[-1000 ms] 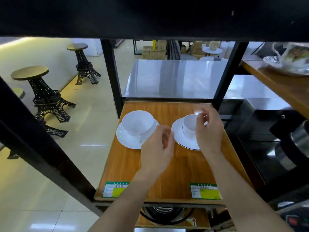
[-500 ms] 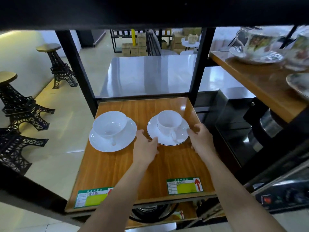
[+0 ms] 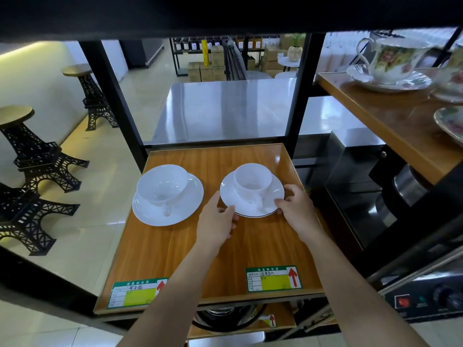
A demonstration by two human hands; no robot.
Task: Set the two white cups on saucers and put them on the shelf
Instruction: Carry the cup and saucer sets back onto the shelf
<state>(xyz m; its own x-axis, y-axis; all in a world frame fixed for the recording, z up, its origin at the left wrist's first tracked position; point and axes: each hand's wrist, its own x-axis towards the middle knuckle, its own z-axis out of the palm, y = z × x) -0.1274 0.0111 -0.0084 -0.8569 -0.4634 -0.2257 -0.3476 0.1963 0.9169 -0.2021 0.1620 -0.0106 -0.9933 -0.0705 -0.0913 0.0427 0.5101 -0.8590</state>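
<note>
Cups on saucers, both sets resting on the wooden shelf (image 3: 250, 251). Left hand (image 3: 217, 221) — fingers curled, thumb on the near-left rim of the right saucer (image 3: 251, 196); right hand (image 3: 297, 209) — fingertips on that saucer's near-right rim, so the two hands pinch the saucer between them. Whether the saucer is lifted or flat on the wood cannot be told. Right cup (image 3: 252, 181) stands upright on it, handle toward the viewer.

Compared with half a second ago, the grip is the same in kind: both hands were already at the two sides of this saucer, and the left thumb now lies a little further onto the rim. A second ago the hands were higher, the right one at the cup itself.

Left cup (image 3: 162, 184) sits upright on the left saucer (image 3: 167, 199), handle toward the viewer, well apart from either hand and in the same place as before.

Two green-and-yellow price labels (image 3: 273, 279) lie along the shelf's front edge. To the right, on a higher wooden shelf (image 3: 380, 113), a flowered cup (image 3: 395, 60) stands on a matching saucer; tower-shaped stools (image 3: 37, 156) stand on the floor at left.
</note>
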